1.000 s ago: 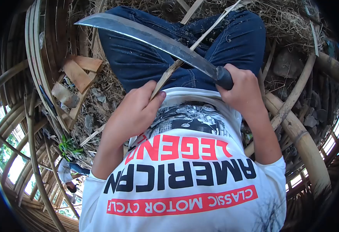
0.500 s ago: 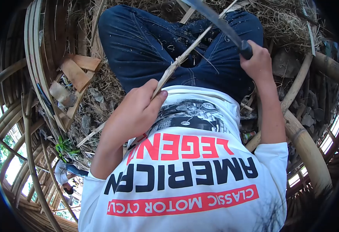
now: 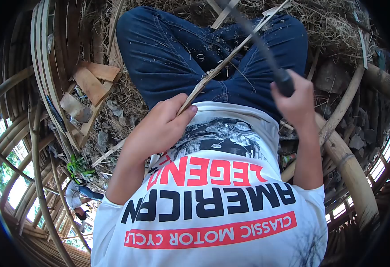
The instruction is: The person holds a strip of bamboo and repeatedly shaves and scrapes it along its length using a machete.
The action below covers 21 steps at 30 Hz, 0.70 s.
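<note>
My left hand [image 3: 161, 127] is closed around the near end of a long, pale, split bamboo strip [image 3: 231, 58]. From there the strip slants away to the upper right over my lap, its surface rough and splintered near my fingers. My right hand [image 3: 299, 101] grips the black handle of a knife [image 3: 266, 54] above my right thigh. Motion blurs the long blade, which points up and away and overlaps the strip in this view. Small shavings are scattered over my dark blue jeans [image 3: 159, 49].
Cut wooden pieces [image 3: 90, 84] and long bamboo slats [image 3: 39, 58] lie on the left. Thick bamboo poles [image 3: 348, 164] stand at the right, near stones. Dry fibres [image 3: 333, 33] cover the ground ahead. Another person [image 3: 74, 196] is in the background at lower left.
My right hand has drawn the knife back toward my body, and the blade is now blurred. My left hand still grips the bamboo strip in nearly the same place.
</note>
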Each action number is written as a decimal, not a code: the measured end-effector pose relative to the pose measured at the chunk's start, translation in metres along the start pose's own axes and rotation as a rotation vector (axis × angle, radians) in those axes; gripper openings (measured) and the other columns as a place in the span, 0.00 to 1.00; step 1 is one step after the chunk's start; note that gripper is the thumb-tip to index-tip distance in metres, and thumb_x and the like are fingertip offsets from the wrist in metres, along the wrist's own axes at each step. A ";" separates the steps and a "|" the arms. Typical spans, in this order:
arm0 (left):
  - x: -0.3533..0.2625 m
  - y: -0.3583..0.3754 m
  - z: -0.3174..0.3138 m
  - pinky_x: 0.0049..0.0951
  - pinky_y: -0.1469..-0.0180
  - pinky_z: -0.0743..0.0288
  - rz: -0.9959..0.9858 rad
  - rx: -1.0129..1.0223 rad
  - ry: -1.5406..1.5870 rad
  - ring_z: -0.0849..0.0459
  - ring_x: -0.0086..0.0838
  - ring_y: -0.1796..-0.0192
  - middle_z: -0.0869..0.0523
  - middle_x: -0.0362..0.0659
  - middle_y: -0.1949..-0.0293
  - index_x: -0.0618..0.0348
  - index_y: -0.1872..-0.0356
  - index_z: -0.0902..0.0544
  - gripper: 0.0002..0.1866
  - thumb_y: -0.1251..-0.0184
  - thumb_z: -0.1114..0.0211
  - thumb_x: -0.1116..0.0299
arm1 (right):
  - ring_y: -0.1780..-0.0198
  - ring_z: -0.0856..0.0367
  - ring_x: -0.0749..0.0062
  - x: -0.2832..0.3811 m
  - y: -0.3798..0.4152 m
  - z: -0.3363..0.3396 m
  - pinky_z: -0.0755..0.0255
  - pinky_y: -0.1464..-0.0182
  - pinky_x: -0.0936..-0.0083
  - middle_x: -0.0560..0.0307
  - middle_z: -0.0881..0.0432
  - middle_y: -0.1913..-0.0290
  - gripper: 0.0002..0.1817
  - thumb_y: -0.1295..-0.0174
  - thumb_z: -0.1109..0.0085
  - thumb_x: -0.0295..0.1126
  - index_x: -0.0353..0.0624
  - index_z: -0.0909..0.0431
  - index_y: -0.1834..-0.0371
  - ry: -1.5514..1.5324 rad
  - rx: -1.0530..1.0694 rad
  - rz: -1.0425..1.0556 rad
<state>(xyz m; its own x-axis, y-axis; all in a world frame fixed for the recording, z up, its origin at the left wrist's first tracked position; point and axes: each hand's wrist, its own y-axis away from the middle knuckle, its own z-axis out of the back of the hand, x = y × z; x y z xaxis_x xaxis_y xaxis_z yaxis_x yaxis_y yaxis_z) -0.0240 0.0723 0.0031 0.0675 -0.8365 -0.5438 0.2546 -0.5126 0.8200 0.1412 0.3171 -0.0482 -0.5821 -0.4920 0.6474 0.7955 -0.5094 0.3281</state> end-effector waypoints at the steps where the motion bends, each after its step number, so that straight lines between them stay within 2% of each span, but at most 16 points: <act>1: 0.002 0.000 -0.001 0.39 0.65 0.31 0.003 0.008 -0.013 0.27 0.34 0.73 0.22 0.50 0.76 0.68 0.62 0.25 0.14 0.22 0.44 0.64 | 0.66 0.14 0.45 0.012 0.006 -0.007 0.22 0.62 0.60 0.40 0.17 0.73 0.10 0.49 0.34 0.30 0.38 0.17 0.65 -0.024 0.054 0.035; 3: 0.008 0.000 -0.005 0.42 0.65 0.31 -0.149 -0.106 -0.017 0.22 0.45 0.73 0.21 0.56 0.76 0.69 0.64 0.25 0.15 0.23 0.44 0.64 | 0.65 0.15 0.43 0.024 0.007 -0.023 0.22 0.62 0.58 0.40 0.17 0.74 0.09 0.50 0.34 0.30 0.39 0.18 0.67 0.053 0.094 0.055; 4: 0.008 0.000 -0.006 0.42 0.65 0.31 -0.153 -0.100 -0.020 0.22 0.45 0.73 0.21 0.56 0.76 0.69 0.64 0.25 0.15 0.23 0.44 0.64 | 0.65 0.16 0.41 0.025 0.007 -0.026 0.21 0.61 0.56 0.41 0.17 0.74 0.08 0.51 0.34 0.30 0.40 0.19 0.69 0.138 0.144 0.088; 6: 0.009 0.001 -0.007 0.34 0.68 0.30 -0.101 -0.157 -0.168 0.24 0.31 0.74 0.21 0.48 0.75 0.66 0.61 0.26 0.12 0.23 0.44 0.65 | 0.65 0.15 0.42 0.019 0.002 -0.028 0.21 0.61 0.55 0.41 0.17 0.73 0.08 0.52 0.33 0.30 0.42 0.19 0.70 0.165 0.144 0.104; 7: 0.006 0.003 -0.007 0.34 0.68 0.30 -0.103 -0.155 -0.163 0.24 0.31 0.74 0.21 0.48 0.75 0.66 0.61 0.26 0.12 0.23 0.44 0.65 | 0.65 0.15 0.42 0.016 -0.001 -0.028 0.21 0.60 0.53 0.41 0.16 0.73 0.07 0.52 0.33 0.31 0.43 0.20 0.71 0.189 0.149 0.123; 9: 0.001 0.008 -0.008 0.36 0.68 0.31 -0.028 -0.148 -0.147 0.25 0.38 0.76 0.22 0.49 0.79 0.66 0.62 0.27 0.12 0.23 0.44 0.65 | 0.64 0.15 0.42 0.007 -0.007 -0.023 0.21 0.59 0.53 0.42 0.16 0.72 0.08 0.52 0.33 0.31 0.43 0.19 0.70 0.221 0.121 0.101; 13: 0.002 0.010 -0.009 0.37 0.70 0.32 -0.084 -0.193 -0.223 0.26 0.39 0.77 0.24 0.49 0.81 0.65 0.63 0.27 0.11 0.24 0.43 0.66 | 0.62 0.18 0.39 -0.009 -0.022 -0.013 0.23 0.59 0.52 0.40 0.17 0.71 0.07 0.50 0.36 0.27 0.42 0.20 0.68 0.315 0.096 0.090; 14: 0.004 0.011 -0.009 0.38 0.70 0.33 -0.100 -0.196 -0.201 0.26 0.40 0.78 0.24 0.50 0.81 0.65 0.64 0.27 0.11 0.24 0.43 0.66 | 0.59 0.15 0.41 -0.012 -0.025 -0.014 0.20 0.53 0.52 0.42 0.14 0.66 0.11 0.51 0.33 0.32 0.45 0.17 0.64 0.377 0.095 0.077; 16: 0.006 0.017 -0.007 0.39 0.70 0.33 -0.116 -0.198 -0.177 0.27 0.41 0.78 0.24 0.50 0.81 0.65 0.64 0.28 0.11 0.24 0.43 0.66 | 0.55 0.14 0.42 -0.032 -0.042 -0.007 0.20 0.52 0.53 0.41 0.13 0.63 0.13 0.49 0.33 0.34 0.46 0.16 0.59 0.439 -0.023 -0.054; 18: 0.009 0.034 -0.001 0.40 0.70 0.34 -0.068 -0.140 -0.167 0.28 0.42 0.77 0.25 0.51 0.80 0.65 0.64 0.27 0.11 0.25 0.42 0.67 | 0.51 0.14 0.44 -0.087 -0.073 0.020 0.20 0.49 0.55 0.40 0.13 0.58 0.18 0.44 0.35 0.36 0.47 0.15 0.50 0.431 -0.111 -0.274; 19: 0.011 0.034 -0.002 0.40 0.70 0.34 -0.059 -0.149 -0.166 0.28 0.42 0.77 0.25 0.51 0.80 0.65 0.64 0.27 0.11 0.25 0.42 0.67 | 0.51 0.14 0.44 -0.106 -0.082 0.038 0.22 0.50 0.54 0.41 0.12 0.58 0.17 0.43 0.37 0.38 0.46 0.15 0.51 0.407 -0.098 -0.327; 21: 0.013 0.026 -0.006 0.39 0.69 0.32 -0.163 -0.112 -0.152 0.27 0.41 0.76 0.24 0.51 0.79 0.65 0.64 0.27 0.11 0.24 0.43 0.67 | 0.53 0.16 0.41 -0.104 -0.086 0.058 0.23 0.53 0.52 0.39 0.14 0.60 0.15 0.43 0.40 0.39 0.43 0.16 0.57 0.553 -0.168 -0.287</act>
<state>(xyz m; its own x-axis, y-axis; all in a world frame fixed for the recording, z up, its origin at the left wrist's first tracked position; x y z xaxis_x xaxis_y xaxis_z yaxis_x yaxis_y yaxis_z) -0.0105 0.0496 0.0168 -0.1270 -0.7684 -0.6272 0.3559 -0.6255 0.6943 0.1429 0.4528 -0.1041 -0.8045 -0.5878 0.0851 0.5839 -0.7567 0.2940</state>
